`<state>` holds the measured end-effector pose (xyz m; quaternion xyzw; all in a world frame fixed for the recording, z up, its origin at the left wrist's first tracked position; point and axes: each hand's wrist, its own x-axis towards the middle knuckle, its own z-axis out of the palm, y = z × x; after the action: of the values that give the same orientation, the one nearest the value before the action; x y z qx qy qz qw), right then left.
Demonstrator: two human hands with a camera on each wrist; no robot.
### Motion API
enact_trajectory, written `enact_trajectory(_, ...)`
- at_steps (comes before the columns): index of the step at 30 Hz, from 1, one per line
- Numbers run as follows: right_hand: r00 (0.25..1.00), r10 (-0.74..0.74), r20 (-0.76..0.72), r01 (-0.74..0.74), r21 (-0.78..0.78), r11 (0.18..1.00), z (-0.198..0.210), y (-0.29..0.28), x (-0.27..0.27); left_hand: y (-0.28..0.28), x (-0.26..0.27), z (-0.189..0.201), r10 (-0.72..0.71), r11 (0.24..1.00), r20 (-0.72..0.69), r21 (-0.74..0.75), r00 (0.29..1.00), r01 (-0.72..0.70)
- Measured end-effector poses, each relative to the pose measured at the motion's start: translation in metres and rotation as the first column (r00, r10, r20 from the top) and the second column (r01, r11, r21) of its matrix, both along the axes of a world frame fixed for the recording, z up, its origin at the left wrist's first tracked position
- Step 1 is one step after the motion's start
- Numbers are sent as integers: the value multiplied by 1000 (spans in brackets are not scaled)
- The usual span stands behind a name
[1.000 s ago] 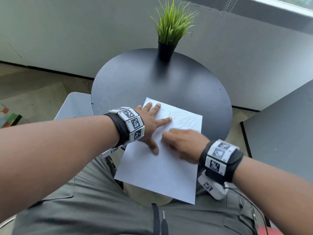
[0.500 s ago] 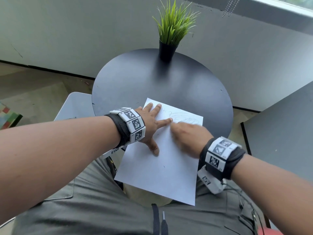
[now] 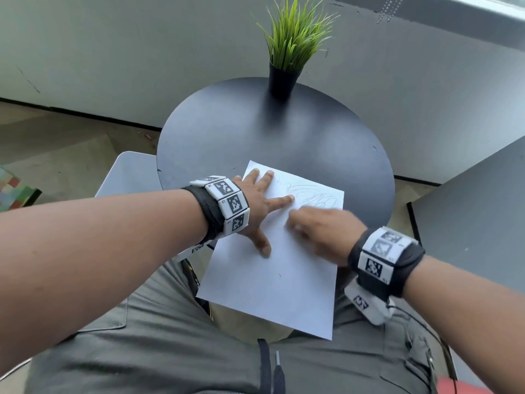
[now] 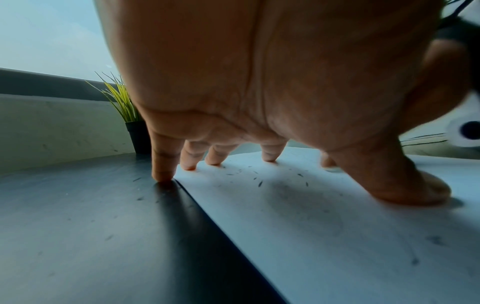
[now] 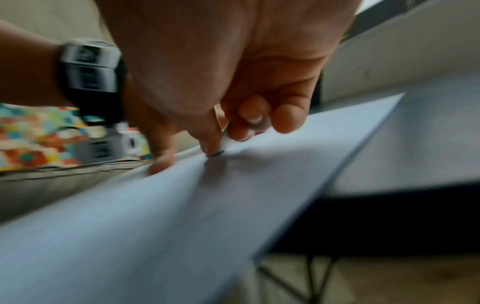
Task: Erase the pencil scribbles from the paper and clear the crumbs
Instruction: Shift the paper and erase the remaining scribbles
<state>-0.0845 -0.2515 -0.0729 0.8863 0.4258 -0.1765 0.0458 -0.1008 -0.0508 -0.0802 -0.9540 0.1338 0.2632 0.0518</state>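
A white sheet of paper point(image 3: 272, 280) lies on the round black table point(image 3: 255, 137), its near end hanging over the table's edge above my lap. Faint pencil scribbles point(image 3: 315, 196) cover its far right corner. My left hand point(image 3: 255, 206) presses flat on the sheet's far left part with spread fingers point(image 4: 269, 153). My right hand point(image 3: 315, 231) pinches a small white eraser point(image 5: 225, 143) and rubs its tip on the paper just below the scribbles. Dark eraser crumbs point(image 4: 259, 183) lie on the paper near my left fingers, and a few lie on the table point(image 4: 139, 198).
A black pot with green grass-like plant point(image 3: 287, 52) stands at the table's far edge. A second dark tabletop point(image 3: 468, 223) sits to the right. A pale chair seat point(image 3: 130, 174) is at the left, with floor and a grey wall behind.
My right hand went up over the scribbles half a second ago and has come back down towards me, uncovering them. My left hand stays pressed in place.
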Motion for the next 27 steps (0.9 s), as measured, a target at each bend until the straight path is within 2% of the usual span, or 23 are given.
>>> enact_trajectory(2,975,-183,123,181,26,983,1,-7,22,0,1,0,6,1000,-1,-4,1000,-6)
enact_trajectory(3,971,-195,138,193,27,981,0,-5,21,0,0,-1,6,1000,-1,-1,1000,-6)
enact_trajectory(4,980,-159,121,158,22,987,0,2,13,0,0,0,3,1000,2,6,1000,-3)
enact_trajectory(7,993,98,-63,-98,-7,995,1,16,-31,0,0,0,-5,1000,10,18,1000,5)
enact_trajectory(8,990,121,-72,-123,-19,992,2,15,-32,0,0,0,-5,1000,12,19,1000,5)
enact_trajectory(9,994,98,-38,-99,-27,995,3,12,-25,1,0,1,-7,1000,12,17,1000,7)
enact_trajectory(11,996,-62,70,64,-25,998,-1,1,3,1,0,0,-6,1000,11,8,1000,6)
enact_trajectory(13,967,-210,145,216,-25,976,3,-9,26,1,0,0,-1,1000,4,9,1000,1)
enact_trajectory(14,962,-220,162,227,-29,973,3,-9,28,1,0,0,3,1000,3,12,1000,-3)
enact_trajectory(16,979,-161,124,168,-41,985,5,2,12,1,0,0,2,1000,9,11,1000,-2)
enact_trajectory(19,995,98,-35,-100,-73,992,5,17,-31,0,-1,1,-2,1000,11,16,1000,2)
enact_trajectory(20,990,134,-37,-136,-80,987,4,15,-34,0,-2,1,-2,1000,5,15,1000,2)
enact_trajectory(21,994,112,-16,-113,-77,991,3,11,-27,0,-2,1,-2,1000,1,10,1000,2)
enact_trajectory(24,988,-118,99,123,-48,991,5,-6,14,1,0,1,4,1000,-4,-1,1000,-4)
enact_trajectory(26,984,-135,115,142,-56,988,6,0,14,0,0,1,3,1000,-4,7,1000,-3)
enact_trajectory(27,993,-77,86,82,-59,995,7,7,4,0,0,1,0,1000,0,8,1000,0)
